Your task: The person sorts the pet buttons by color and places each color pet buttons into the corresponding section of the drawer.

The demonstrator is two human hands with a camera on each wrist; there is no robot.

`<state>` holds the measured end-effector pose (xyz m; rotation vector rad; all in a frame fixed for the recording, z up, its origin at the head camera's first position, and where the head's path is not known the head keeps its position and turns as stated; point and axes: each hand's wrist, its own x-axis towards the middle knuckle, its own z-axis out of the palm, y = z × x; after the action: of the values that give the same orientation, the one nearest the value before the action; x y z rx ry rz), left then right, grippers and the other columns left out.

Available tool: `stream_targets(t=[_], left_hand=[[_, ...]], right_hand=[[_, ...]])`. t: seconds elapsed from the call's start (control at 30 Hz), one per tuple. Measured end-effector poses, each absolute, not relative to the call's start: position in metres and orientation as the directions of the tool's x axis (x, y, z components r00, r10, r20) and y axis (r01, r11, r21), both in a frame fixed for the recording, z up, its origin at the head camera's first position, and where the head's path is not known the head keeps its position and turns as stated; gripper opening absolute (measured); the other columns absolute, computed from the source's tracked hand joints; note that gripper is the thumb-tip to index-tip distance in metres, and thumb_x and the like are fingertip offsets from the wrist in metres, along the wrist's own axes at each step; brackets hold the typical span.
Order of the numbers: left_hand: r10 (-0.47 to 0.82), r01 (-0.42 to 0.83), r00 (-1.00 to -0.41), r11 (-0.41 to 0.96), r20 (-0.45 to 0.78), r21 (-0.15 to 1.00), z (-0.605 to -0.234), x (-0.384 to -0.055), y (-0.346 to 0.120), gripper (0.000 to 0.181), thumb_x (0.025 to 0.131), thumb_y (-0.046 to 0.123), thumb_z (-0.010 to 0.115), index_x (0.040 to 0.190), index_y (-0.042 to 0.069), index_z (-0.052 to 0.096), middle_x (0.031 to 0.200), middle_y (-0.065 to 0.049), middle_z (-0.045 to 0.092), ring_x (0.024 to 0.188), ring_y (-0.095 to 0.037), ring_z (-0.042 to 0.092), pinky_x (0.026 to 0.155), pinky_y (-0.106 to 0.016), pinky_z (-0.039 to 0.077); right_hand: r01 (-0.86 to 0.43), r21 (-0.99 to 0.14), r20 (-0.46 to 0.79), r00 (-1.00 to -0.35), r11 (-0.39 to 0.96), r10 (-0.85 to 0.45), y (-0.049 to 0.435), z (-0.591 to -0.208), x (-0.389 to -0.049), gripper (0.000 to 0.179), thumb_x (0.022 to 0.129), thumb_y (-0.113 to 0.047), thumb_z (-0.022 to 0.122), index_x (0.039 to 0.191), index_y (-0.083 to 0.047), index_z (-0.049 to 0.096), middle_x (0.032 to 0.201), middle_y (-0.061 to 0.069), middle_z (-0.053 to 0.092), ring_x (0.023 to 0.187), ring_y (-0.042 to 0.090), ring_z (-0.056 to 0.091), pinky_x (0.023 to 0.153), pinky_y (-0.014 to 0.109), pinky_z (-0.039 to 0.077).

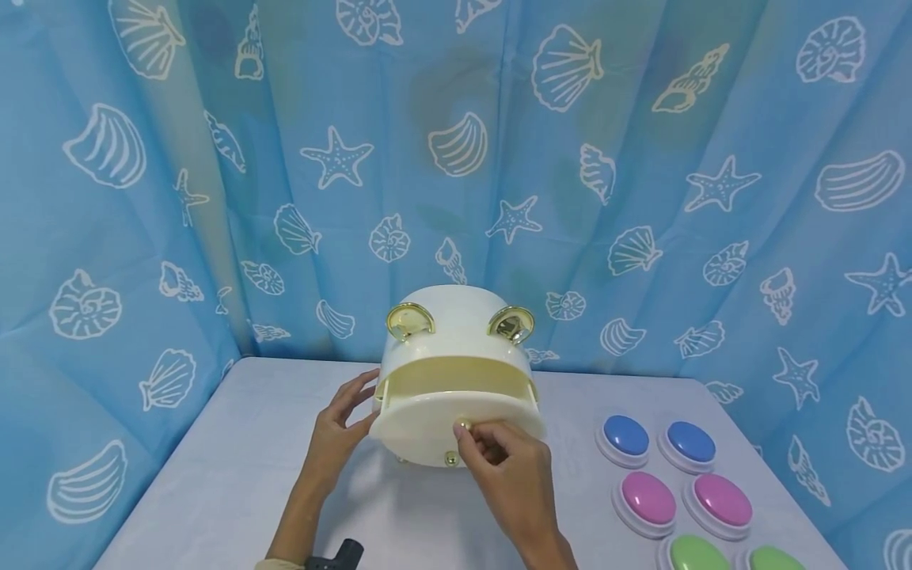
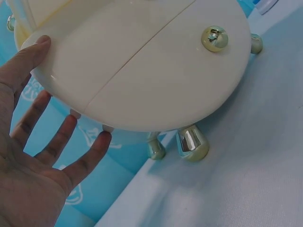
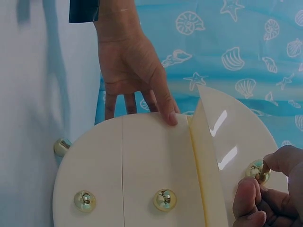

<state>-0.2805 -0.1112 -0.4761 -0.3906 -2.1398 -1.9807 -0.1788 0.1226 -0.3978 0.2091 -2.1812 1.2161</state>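
A cream-white drawer box (image 1: 445, 313) with a rounded front and gold-rimmed ears stands on the table. Its top drawer (image 1: 420, 419) is pulled partway out, leaving a gap above the front. My right hand (image 1: 516, 467) pinches that drawer's gold knob (image 3: 258, 171) between thumb and fingertips. Two lower drawers, each with a gold knob, are flush in the right wrist view. My left hand (image 1: 338, 439) steadies the box's left side; in the left wrist view its fingers (image 2: 57, 142) are spread and fairly straight, with the thumb at the front edge. The drawer's inside is mostly hidden.
Several domed push buttons in blue (image 1: 626, 435), pink (image 1: 648, 497) and green (image 1: 698, 554) stand in rows on the right of the white-covered table (image 1: 214, 451). A blue curtain (image 1: 399, 206) with shell prints hangs close behind the box.
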Motion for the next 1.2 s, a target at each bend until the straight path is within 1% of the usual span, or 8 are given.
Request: stream_targets(t=[0.1, 0.37, 0.47, 0.6, 0.7, 0.87, 1.03, 1.2], left_hand=[[0.057, 0.321, -0.947, 0.07, 0.317, 0.945, -0.476, -0.28, -0.111, 0.056, 0.089, 0.029, 0.078, 0.141, 0.034, 0.056, 0.148, 0.013, 0.046, 0.136, -0.021, 0.046, 0.1, -0.054, 0.048], [0.062, 0.326, -0.945, 0.079, 0.321, 0.942, -0.476, -0.281, -0.11, 0.056, 0.09, 0.03, 0.077, 0.142, 0.031, 0.056, 0.149, 0.011, 0.045, 0.138, -0.028, 0.044, 0.103, -0.058, 0.044], [0.064, 0.334, -0.942, 0.076, 0.329, 0.94, -0.474, -0.28, -0.112, 0.056, 0.09, 0.028, 0.077, 0.142, 0.03, 0.056, 0.149, 0.009, 0.046, 0.138, -0.029, 0.044, 0.104, -0.061, 0.041], [0.072, 0.346, -0.937, 0.066, 0.341, 0.936, -0.474, -0.28, -0.114, 0.056, 0.09, 0.024, 0.077, 0.142, 0.028, 0.056, 0.149, 0.008, 0.046, 0.138, -0.032, 0.043, 0.105, -0.065, 0.038], [0.084, 0.346, -0.936, 0.058, 0.341, 0.936, -0.475, -0.281, -0.113, 0.056, 0.09, 0.024, 0.077, 0.142, 0.028, 0.056, 0.149, 0.007, 0.045, 0.139, -0.031, 0.043, 0.104, -0.064, 0.04], [0.08, 0.339, -0.939, 0.062, 0.334, 0.939, -0.475, -0.28, -0.111, 0.057, 0.089, 0.026, 0.077, 0.142, 0.029, 0.056, 0.149, 0.009, 0.045, 0.138, -0.028, 0.043, 0.103, -0.063, 0.041], [0.063, 0.335, -0.942, 0.077, 0.331, 0.939, -0.475, -0.28, -0.111, 0.058, 0.088, 0.03, 0.079, 0.142, 0.032, 0.056, 0.149, 0.011, 0.045, 0.138, -0.027, 0.044, 0.105, -0.064, 0.038], [0.062, 0.33, -0.943, 0.075, 0.326, 0.941, -0.476, -0.281, -0.111, 0.058, 0.089, 0.029, 0.078, 0.142, 0.031, 0.056, 0.149, 0.01, 0.045, 0.139, -0.03, 0.043, 0.106, -0.068, 0.033]], right_hand=[[-0.421, -0.711, 0.592, -0.79, 0.564, 0.157, 0.122, -0.398, -0.177, 0.017, 0.085, -0.023, 0.082, 0.072, -0.018, 0.072, 0.066, -0.016, 0.058, 0.057, 0.003, 0.055, 0.051, 0.021, 0.05], [-0.425, -0.714, 0.593, -0.789, 0.556, 0.159, 0.123, -0.399, -0.173, 0.017, 0.085, -0.022, 0.083, 0.072, -0.019, 0.072, 0.066, -0.017, 0.058, 0.057, 0.003, 0.055, 0.051, 0.021, 0.051], [-0.422, -0.724, 0.583, -0.797, 0.546, 0.158, 0.122, -0.4, -0.171, 0.017, 0.085, -0.023, 0.082, 0.072, -0.019, 0.072, 0.067, -0.016, 0.059, 0.057, 0.003, 0.056, 0.052, 0.021, 0.051], [-0.431, -0.72, 0.592, -0.791, 0.543, 0.156, 0.12, -0.4, -0.169, 0.017, 0.085, -0.024, 0.082, 0.072, -0.02, 0.072, 0.067, -0.017, 0.059, 0.057, 0.002, 0.056, 0.052, 0.02, 0.052], [-0.432, -0.71, 0.602, -0.782, 0.556, 0.161, 0.122, -0.4, -0.166, 0.017, 0.085, -0.023, 0.083, 0.071, -0.02, 0.072, 0.067, -0.017, 0.058, 0.057, 0.001, 0.056, 0.052, 0.019, 0.051], [-0.398, -0.715, 0.581, -0.796, 0.575, 0.172, 0.122, -0.4, -0.162, 0.017, 0.085, -0.022, 0.083, 0.072, -0.02, 0.072, 0.067, -0.017, 0.058, 0.057, 0.001, 0.055, 0.052, 0.02, 0.051], [-0.349, -0.729, 0.541, -0.821, 0.589, 0.183, 0.12, -0.399, -0.16, 0.017, 0.084, -0.021, 0.083, 0.072, -0.019, 0.071, 0.067, -0.016, 0.058, 0.058, 0.002, 0.055, 0.052, 0.02, 0.052], [-0.292, -0.745, 0.495, -0.845, 0.6, 0.203, 0.117, -0.398, -0.157, 0.015, 0.083, -0.019, 0.083, 0.074, -0.02, 0.072, 0.068, -0.016, 0.058, 0.058, 0.002, 0.056, 0.054, 0.02, 0.052]])
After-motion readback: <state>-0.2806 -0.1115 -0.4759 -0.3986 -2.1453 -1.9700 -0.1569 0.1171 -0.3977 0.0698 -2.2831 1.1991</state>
